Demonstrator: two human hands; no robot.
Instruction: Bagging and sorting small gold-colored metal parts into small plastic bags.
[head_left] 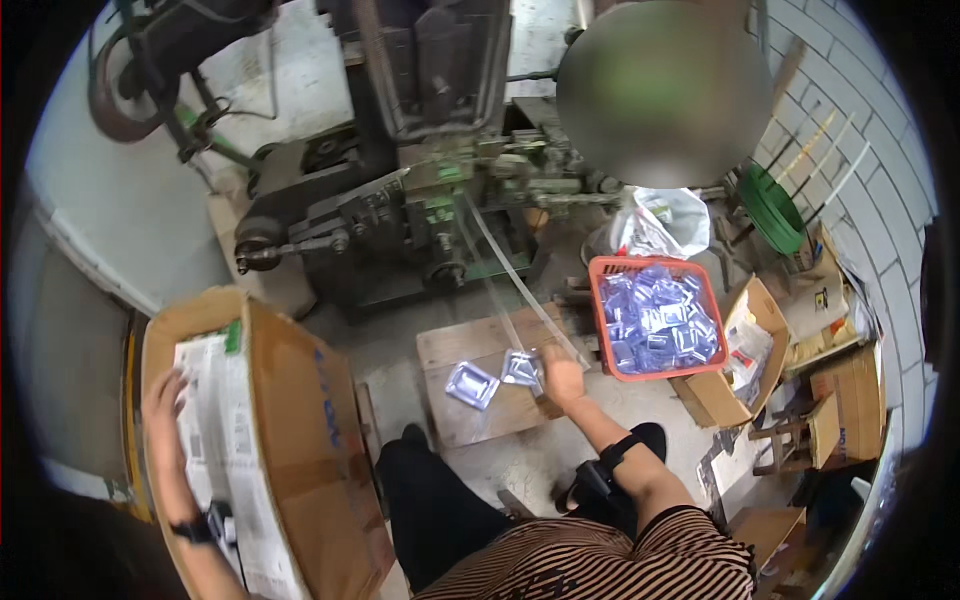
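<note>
My left hand [165, 400] lies at the left inside of a tall cardboard box [310, 440], its fingers apart against white packaging [215, 430] in the box. Low over a wooden board [455, 425], my right hand [562, 376] is closed at the edge of a small clear plastic blister tray [519, 368]. Its fingertips are partly hidden. Another clear blister tray [471, 385] rests on the board, left of the held one. Two thin clear strips [515, 280] slant down from the machine toward my right hand.
A dark metal machine [440, 210] stands ahead. To the right, a red basket [660, 373] holds many clear trays, with a white bag [665, 225] behind it. Beside it are an open carton [755, 345], a small wooden stool [800, 435] and a green container [772, 210] near the brick wall.
</note>
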